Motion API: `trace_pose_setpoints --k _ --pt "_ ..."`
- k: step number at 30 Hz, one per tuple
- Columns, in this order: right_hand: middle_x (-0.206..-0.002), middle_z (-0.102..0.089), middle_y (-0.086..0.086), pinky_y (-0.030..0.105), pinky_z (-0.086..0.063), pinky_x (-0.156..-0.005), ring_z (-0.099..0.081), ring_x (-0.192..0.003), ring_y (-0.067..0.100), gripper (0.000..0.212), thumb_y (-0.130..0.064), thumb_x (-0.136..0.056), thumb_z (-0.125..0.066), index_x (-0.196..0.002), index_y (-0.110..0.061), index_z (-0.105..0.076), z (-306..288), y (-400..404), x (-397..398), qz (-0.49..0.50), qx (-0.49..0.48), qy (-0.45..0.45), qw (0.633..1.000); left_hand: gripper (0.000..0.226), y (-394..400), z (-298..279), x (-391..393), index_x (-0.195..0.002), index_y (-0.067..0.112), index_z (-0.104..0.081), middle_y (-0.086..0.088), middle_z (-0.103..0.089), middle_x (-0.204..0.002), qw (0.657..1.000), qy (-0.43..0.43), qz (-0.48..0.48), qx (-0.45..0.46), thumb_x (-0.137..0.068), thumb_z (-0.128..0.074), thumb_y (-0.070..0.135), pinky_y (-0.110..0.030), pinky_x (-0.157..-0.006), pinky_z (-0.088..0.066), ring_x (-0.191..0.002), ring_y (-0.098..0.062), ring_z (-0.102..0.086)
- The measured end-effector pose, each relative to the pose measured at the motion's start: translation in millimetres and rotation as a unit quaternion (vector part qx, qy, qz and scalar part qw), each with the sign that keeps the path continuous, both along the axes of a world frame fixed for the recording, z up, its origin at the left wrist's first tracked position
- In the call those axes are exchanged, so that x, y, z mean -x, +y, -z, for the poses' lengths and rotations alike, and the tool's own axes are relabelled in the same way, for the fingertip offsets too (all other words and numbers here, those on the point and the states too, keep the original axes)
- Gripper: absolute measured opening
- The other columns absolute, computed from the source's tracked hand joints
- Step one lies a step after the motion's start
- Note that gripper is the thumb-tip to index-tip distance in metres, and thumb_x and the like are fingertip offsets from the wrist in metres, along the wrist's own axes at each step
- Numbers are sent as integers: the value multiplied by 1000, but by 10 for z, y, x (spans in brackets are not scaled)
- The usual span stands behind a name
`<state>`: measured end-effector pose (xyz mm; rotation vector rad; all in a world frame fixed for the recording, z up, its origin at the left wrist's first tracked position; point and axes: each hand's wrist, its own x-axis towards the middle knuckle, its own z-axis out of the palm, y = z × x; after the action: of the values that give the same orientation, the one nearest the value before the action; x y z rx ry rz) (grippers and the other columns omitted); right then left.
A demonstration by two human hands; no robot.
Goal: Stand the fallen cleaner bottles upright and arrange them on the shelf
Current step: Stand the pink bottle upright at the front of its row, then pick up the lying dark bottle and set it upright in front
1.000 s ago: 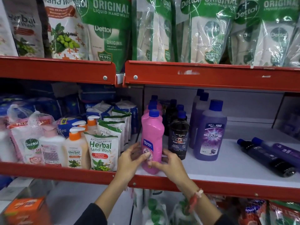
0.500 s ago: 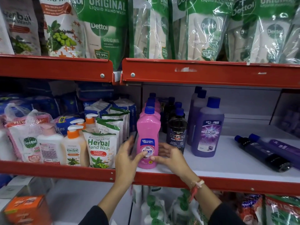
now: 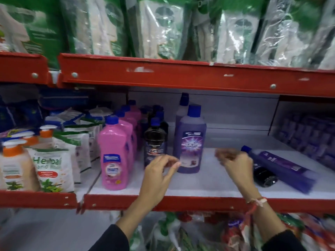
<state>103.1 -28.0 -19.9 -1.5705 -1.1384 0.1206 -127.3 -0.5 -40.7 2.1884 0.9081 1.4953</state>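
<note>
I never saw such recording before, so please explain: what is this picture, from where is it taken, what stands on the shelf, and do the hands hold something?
The one picture comes from a camera worn on a person's head, looking down at their bare hands. On the white shelf stand a pink bottle, a black bottle and a purple bottle. Two fallen bottles lie at the right. The left hand and the right hand hold nothing; the right reaches toward the fallen ones.

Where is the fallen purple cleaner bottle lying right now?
In the head view, the fallen purple cleaner bottle lies at the shelf's right, beside a fallen black bottle, just beyond the right hand.
</note>
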Motion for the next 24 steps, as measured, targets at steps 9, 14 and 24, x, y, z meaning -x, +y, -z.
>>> trace_pose_setpoints --k 9,14,24 --pt "-121 -64 23 36 -46 -83 -61 -111 37 40 -30 -95 -49 -116 2 -62 100 -4 -1521 123 320 -156 926 41 232 103 -1716 -112 5 -62 -12 -68 -111 942 107 74 309 -81 -68 31 -28 -87 -51 -96 -24 -64" --pt "-97 -73 20 35 -48 -72 -68 -86 32 45 -42 -83 -65 -100 0 -69 78 39 -1767 12 332 -66 941 38 378 109 -2375 -80 10 -65 -17 -74 -93 902 119 96 403 -73 -70 47 -44 -88 -56 -93 -32 -70" --pt "-87 -76 12 29 -55 -61 -72 -76 23 40 -16 -72 -80 -105 1 -67 102 -193 -1718 -154 244 209 934 28 209 -68 -2341 -85 14 -61 -7 -68 -97 864 16 162 477 -67 -81 6 -39 -85 -57 -96 -25 -67"
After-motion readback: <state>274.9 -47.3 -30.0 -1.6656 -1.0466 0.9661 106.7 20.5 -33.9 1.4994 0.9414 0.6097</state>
